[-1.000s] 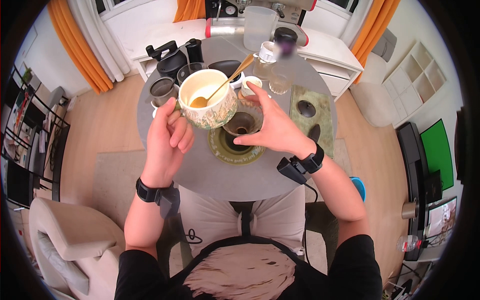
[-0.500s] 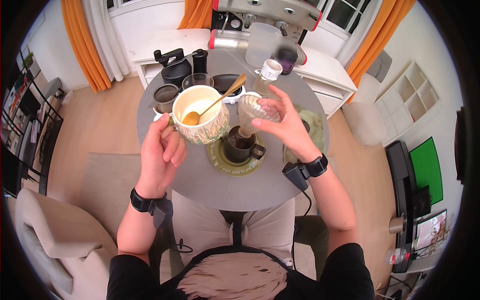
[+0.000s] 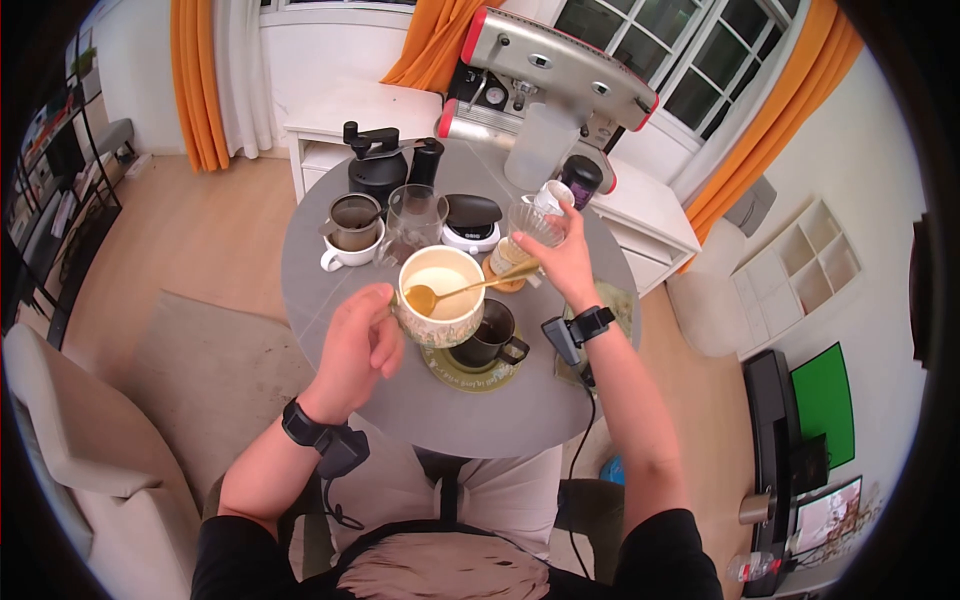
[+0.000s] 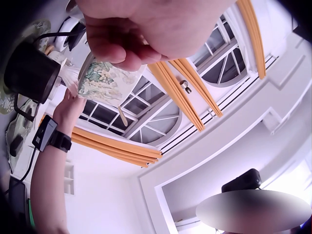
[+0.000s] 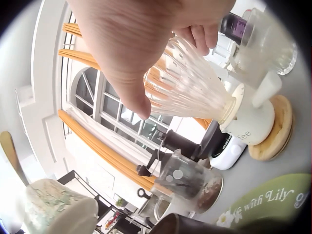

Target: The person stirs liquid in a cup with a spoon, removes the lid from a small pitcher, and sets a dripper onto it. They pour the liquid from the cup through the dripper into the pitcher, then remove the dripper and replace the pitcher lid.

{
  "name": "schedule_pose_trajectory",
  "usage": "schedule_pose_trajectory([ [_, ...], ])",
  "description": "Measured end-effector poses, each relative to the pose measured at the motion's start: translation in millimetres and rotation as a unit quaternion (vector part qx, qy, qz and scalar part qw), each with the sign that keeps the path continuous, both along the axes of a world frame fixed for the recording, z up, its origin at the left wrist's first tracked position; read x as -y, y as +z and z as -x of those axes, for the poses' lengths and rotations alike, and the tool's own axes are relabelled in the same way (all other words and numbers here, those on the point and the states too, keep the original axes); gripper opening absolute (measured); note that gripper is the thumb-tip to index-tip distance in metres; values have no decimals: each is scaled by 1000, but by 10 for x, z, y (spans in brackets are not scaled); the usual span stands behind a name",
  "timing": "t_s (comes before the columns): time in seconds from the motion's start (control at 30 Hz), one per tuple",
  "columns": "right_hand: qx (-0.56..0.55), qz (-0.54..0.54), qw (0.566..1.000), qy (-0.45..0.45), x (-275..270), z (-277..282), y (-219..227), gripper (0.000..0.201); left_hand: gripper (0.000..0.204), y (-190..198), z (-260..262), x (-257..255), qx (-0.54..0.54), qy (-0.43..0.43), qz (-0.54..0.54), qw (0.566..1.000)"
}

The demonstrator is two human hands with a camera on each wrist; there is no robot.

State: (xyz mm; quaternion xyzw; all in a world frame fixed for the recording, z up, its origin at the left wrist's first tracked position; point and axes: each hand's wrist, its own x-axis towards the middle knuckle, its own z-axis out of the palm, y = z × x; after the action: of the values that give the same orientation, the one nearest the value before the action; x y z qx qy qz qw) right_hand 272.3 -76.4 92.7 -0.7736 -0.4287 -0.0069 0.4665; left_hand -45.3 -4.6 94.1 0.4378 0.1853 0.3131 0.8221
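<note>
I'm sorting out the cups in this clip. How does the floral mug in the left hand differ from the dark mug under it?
The floral mug is pale with a leaf pattern; the dark mug is plain and near black. The floral mug is held up off the table by the left hand, while the dark mug stands on a green coaster. A gold spoon rests in the floral mug; none shows in the dark mug. Both are upright and have handles.

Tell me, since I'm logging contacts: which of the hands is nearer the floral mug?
Left. The left hand grips the floral mug by its near side, above the table. The right hand is beyond it, holding a ribbed glass cover by the wooden coaster.
</note>
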Motion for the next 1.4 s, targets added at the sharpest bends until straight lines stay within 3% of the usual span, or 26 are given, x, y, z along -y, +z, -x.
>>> schedule_pose_trajectory([
  [0.47, -13, 26, 1000, -4, -110, -60, -353, 113, 32, -71, -24, -36, 10, -26, 30, 999],
  [0.53, 147, 26, 987, -60, -80, -56, -396, 109, 33, -74, -26, -35, 9, -25, 45, 999],
  [0.57, 147, 28, 987, -60, -20, 7, -351, 109, 33, -73, -24, -35, 8, -26, 46, 999],
  [0.63, 120, -32, 987, -104, 190, 267, -160, 78, 35, -78, -14, -49, 2, -25, 47, 999],
  [0.67, 120, -30, 987, -103, 315, 327, -118, 78, 35, -89, -10, -63, 2, -24, 50, 998],
  [0.73, -29, 77, 996, -26, 613, 419, -89, 40, 38, -115, -6, -92, 6, -27, 46, 999],
  [0.77, -66, 95, 993, -10, 734, 505, -136, 36, 38, -119, -11, -106, 6, -27, 48, 998],
  [0.83, -164, 144, 976, 26, 941, 726, -154, 39, 41, -112, -24, -121, 7, -21, 62, 998],
  [0.93, -204, 168, 962, 61, 1066, 868, -287, 36, 43, -104, -50, -115, 4, -12, 78, 997],
  [1.0, -324, 149, 927, 116, 1073, 953, -295, 32, 43, -111, -61, -98, 2, -11, 73, 997],
  [1.2, -391, 105, 896, 180, 1073, 944, -440, 29, 43, -141, -50, -92, 5, -6, 75, 997],
  [1.4, -432, 33, 887, 159, 1173, 954, -382, 28, 41, -120, -46, -82, 16, -4, 73, 997],
])
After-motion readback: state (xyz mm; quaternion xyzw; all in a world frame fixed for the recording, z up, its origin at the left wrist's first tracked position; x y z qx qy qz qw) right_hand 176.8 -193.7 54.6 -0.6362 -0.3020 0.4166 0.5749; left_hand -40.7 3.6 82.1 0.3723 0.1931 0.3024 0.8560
